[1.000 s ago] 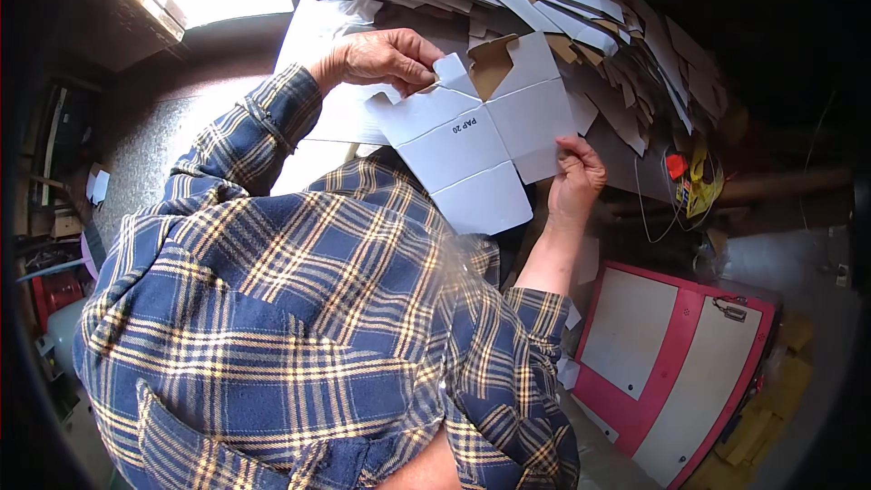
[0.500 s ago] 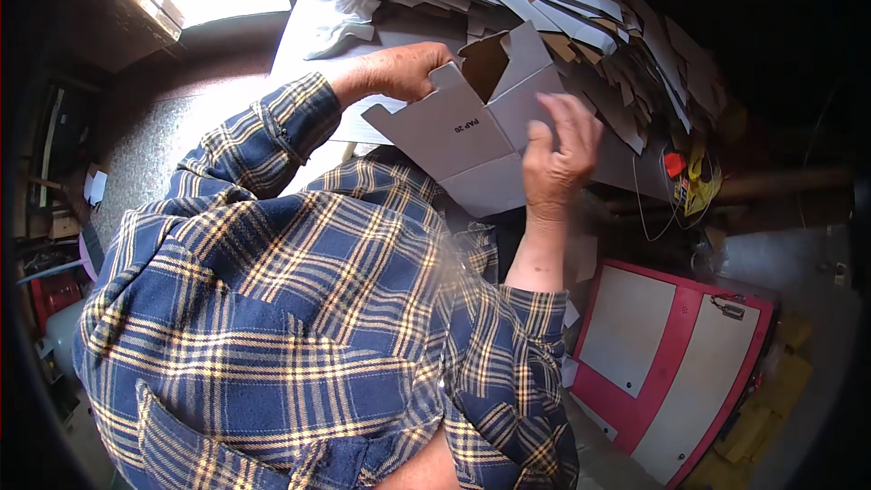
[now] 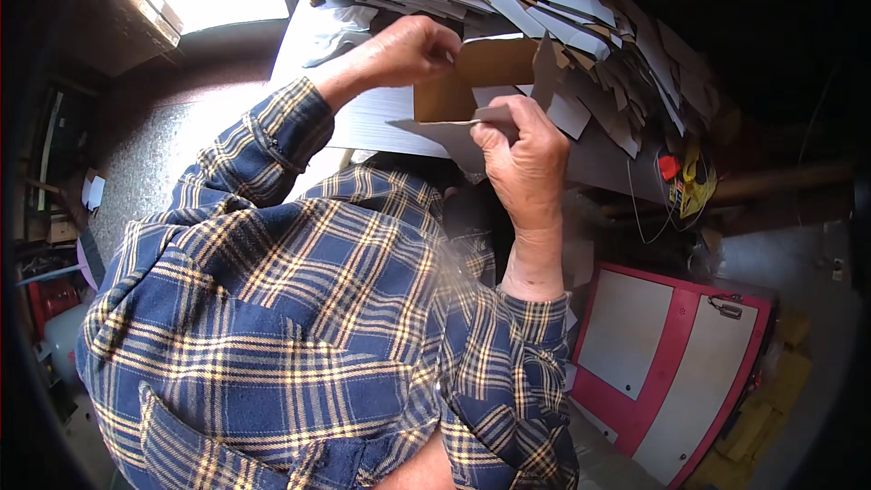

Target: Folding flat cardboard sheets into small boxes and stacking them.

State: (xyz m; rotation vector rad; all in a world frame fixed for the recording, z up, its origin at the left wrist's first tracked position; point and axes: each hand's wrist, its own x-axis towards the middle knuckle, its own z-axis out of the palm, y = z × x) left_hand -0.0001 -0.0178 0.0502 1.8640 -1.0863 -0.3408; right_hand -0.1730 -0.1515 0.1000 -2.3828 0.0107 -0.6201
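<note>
A small cardboard box (image 3: 494,62), white outside and brown inside, stands tilted between my hands at the near edge of the table. Its open top faces me, and the inner walls show. My left hand (image 3: 406,53) is closed at the box's upper left corner, fingers curled in at the edge; the fingertips are partly hidden. With thumb and fingers, my right hand (image 3: 526,159) pinches the near rim, where a flap sticks out to the left. Another flap (image 3: 545,73) stands up on the right side.
A big pile of flat cardboard pieces (image 3: 553,0) covers the back and right of the white table (image 3: 363,132). A crumpled white plastic bag (image 3: 345,32) lies at the left. Yellow and red items (image 3: 691,181) hang at the right edge. A pink-and-grey cabinet (image 3: 671,363) stands lower right.
The box has turned so that its opening faces me. My right hand has gone from spread beside the box to pinching its near rim. My left hand has come out from inside and risen slightly.
</note>
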